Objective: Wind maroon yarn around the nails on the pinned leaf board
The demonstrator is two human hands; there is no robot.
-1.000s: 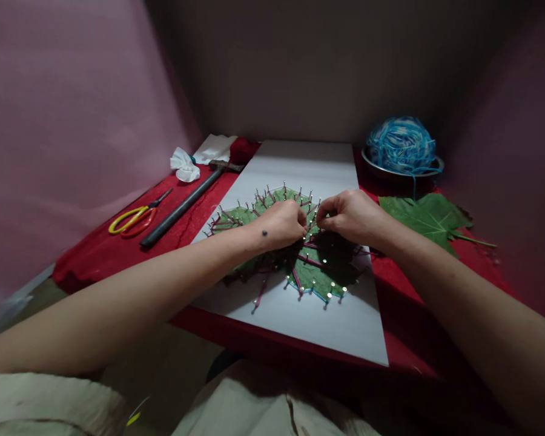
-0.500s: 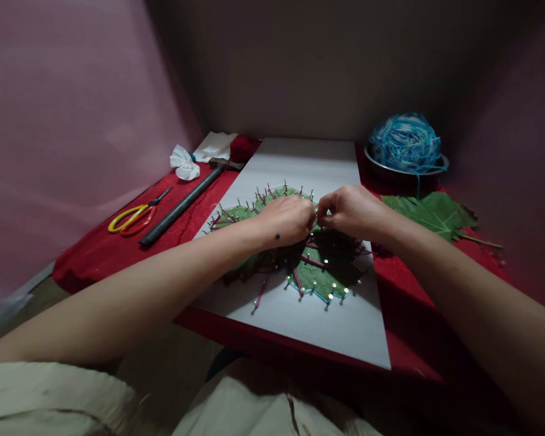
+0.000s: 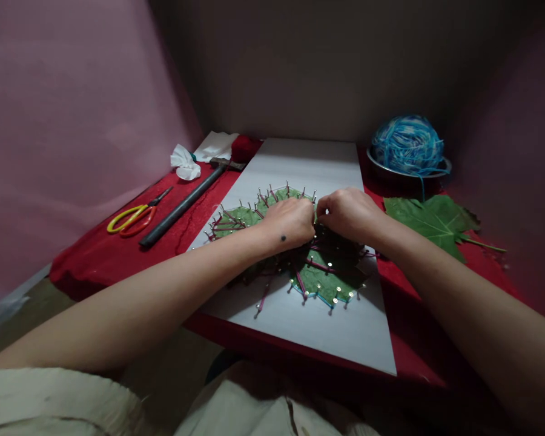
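A green leaf lies on a white board, ringed by several upright nails. Dark pink yarn runs between nails across the leaf, and light blue yarn follows its near edge. My left hand is closed over the middle of the leaf, knuckles up, hiding its fingertips. Right beside it, at the leaf's far right edge, my right hand is closed in a pinch. What either hand pinches is hidden or too fine to make out.
On the red cloth at left lie scissors, a hammer and crumpled white tissue. A metal bowl with a blue yarn ball stands at back right. Another leaf lies in front of it.
Both hands stay close together over the leaf, and their fingers have shifted only slightly. The whole view has moved a little.
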